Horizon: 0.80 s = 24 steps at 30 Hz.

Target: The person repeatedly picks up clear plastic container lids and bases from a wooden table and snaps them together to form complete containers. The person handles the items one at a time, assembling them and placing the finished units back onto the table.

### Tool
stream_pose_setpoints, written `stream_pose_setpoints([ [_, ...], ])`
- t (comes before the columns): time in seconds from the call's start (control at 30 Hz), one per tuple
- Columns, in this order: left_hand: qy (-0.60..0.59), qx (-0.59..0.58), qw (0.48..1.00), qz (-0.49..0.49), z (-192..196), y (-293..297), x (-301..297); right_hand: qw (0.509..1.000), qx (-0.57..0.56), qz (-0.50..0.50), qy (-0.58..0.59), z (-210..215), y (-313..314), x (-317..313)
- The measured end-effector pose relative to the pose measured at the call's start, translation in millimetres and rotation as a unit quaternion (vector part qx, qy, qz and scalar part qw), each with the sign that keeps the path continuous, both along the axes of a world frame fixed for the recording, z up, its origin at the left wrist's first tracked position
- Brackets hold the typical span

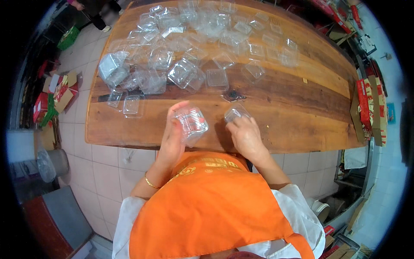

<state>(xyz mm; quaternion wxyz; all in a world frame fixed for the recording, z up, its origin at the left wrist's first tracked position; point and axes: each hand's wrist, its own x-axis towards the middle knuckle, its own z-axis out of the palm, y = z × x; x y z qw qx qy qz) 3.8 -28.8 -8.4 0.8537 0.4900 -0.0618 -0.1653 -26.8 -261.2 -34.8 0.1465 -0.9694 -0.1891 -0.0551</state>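
Note:
My left hand [174, 131] holds a stack of clear plastic clamshell boxes [192, 124] by its side, the ridged bottoms turned up toward me. To the right, my right hand [245, 134] has its fingers closed over the near edge of a single clear plastic box [235, 113], which is at the table's near part. The fingertips there are partly hidden by the hand. Many more loose clear boxes [217, 78] lie beyond both hands, some open and some nested together.
The wooden table [302, 112] stretches away in front of me. A cardboard carton with red packets [366, 110] stands at its right end. On the tiled floor to the left are open cartons [64, 91] and a grey bin [58, 162]. Another person's legs [98, 19] show at the far left.

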Motion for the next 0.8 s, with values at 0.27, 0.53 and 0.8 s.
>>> stream_pose_setpoints([
  [0.27,-0.088,0.204,0.975,-0.011,-6.7,-8.6,-6.5,0.955,0.285,0.009,0.079,43.6,15.5,-1.0],
  [0.53,-0.163,0.277,0.947,-0.017,1.2,-6.1,-4.8,0.843,0.496,-0.005,0.209,57.6,52.6,4.8],
  [0.8,-0.187,0.259,0.947,-0.013,15.9,-11.2,-10.4,0.840,0.508,0.001,0.190,60.1,49.4,-0.5],
])
